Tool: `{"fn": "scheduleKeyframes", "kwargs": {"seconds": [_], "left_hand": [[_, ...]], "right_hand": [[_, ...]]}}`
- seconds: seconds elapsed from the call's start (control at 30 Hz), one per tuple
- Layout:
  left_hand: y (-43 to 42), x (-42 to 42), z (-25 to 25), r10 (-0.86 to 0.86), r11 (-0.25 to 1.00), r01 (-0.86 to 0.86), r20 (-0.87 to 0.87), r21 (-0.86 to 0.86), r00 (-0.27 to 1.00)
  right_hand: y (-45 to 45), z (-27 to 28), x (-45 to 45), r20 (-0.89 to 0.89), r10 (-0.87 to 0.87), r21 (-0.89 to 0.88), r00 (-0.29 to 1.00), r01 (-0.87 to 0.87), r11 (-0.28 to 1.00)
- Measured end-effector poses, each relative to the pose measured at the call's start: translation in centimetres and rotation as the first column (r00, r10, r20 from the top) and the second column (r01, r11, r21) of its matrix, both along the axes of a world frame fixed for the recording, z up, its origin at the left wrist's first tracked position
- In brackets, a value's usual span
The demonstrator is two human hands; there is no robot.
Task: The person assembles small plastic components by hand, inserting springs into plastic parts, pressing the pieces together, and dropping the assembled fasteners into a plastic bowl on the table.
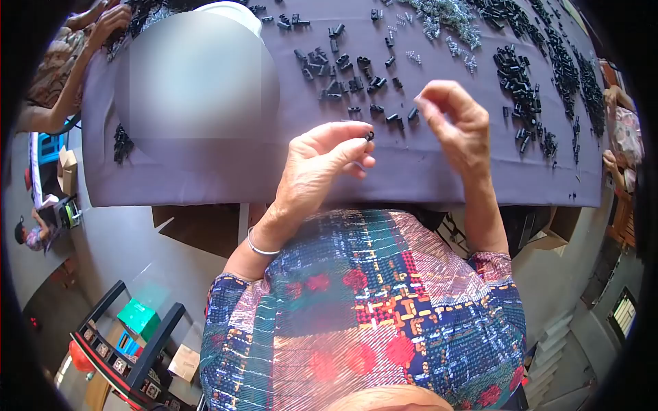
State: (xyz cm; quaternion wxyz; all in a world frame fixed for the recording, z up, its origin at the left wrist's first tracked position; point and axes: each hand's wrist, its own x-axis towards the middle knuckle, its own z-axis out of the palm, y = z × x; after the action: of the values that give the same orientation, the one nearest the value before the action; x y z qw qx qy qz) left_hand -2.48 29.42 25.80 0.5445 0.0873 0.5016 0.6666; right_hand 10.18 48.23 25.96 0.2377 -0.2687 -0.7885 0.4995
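My left hand is above the near part of the cloth-covered table, with a bracelet on its wrist. Its thumb and index finger pinch a small black plastic part with a ring-like end. To the right and a little farther off, my right hand is raised with thumb and index fingertip together; whatever is between them is too small to make out. Just below those fingertips shows a black cylindrical piece. Loose black plastic parts are scattered on the cloth beyond both hands.
A pile of small metal springs lies at the far side. Heaps of black parts spread along the right. A large round, blurred pale object covers the left of the purple-grey cloth. Other people's hands are at the left edge.
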Motion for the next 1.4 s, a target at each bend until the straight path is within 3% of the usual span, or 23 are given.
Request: {"fn": "scheduleKeyframes", "kwargs": {"seconds": [0.07, 0.17, 0.37, 0.6, 0.77, 0.9, 1.07, 1.2, 1.4], "left_hand": [[0.0, 0.1, -0.2, -0.005, 1.0, 0.006, -0.033, 0.005, 0.999], [-0.1, 0.4, 0.1, -0.001, 1.0, 0.001, -0.056, 0.001, 0.998], [-0.3, 0.9, 0.1, 0.019, 0.999, -0.016, -0.084, 0.034, 0.996], [-0.4, 1.3, 0.1, 0.025, 1.0, -0.024, -0.239, 0.006, 0.971], [-0.4, 1.4, 0.2, 0.015, 1.0, -0.017, -0.243, -0.004, 0.97], [-0.6, 1.4, 0.1, 0.018, 1.0, -0.017, -0.244, 0.008, 0.97], [-0.9, 1.3, -0.6, 0.008, 0.997, 0.001, -0.109, 0.076, 0.994], [-1.4, 1.2, -0.9, -0.053, 0.989, 0.047, 0.037, 0.137, 0.998], [-1.7, 0.7, 0.2, -0.168, 0.986, 0.165, 0.1, 0.035, 0.981]], "right_hand": [[-1.7, 0.6, 0.5, -0.048, 0.106, -0.187, 0.993, -0.113, 0.976], [-3.0, 0.4, 0.7, -0.15, 0.223, -0.094, 0.963, -0.238, 0.967], [-4.2, 1.5, 0.5, -0.099, 0.259, 0.286, 0.961, -0.222, 0.932], [-4.9, 1.5, 0.8, -0.052, 0.256, 0.414, 0.965, -0.212, 0.885], [-5.3, 1.8, 0.8, -0.001, 0.274, 0.485, 0.962, -0.239, 0.841], [-6.1, 1.6, 0.6, -0.012, 0.223, 0.487, 0.975, -0.189, 0.853], [-6.1, 1.3, 0.8, -0.036, 0.203, 0.413, 0.979, -0.17, 0.895], [-5.5, 2.1, 0.9, -0.059, 0.307, 0.31, 0.95, -0.275, 0.91], [-5.3, 1.5, 1.2, -0.089, 0.37, 0.176, 0.925, -0.351, 0.92]]}}
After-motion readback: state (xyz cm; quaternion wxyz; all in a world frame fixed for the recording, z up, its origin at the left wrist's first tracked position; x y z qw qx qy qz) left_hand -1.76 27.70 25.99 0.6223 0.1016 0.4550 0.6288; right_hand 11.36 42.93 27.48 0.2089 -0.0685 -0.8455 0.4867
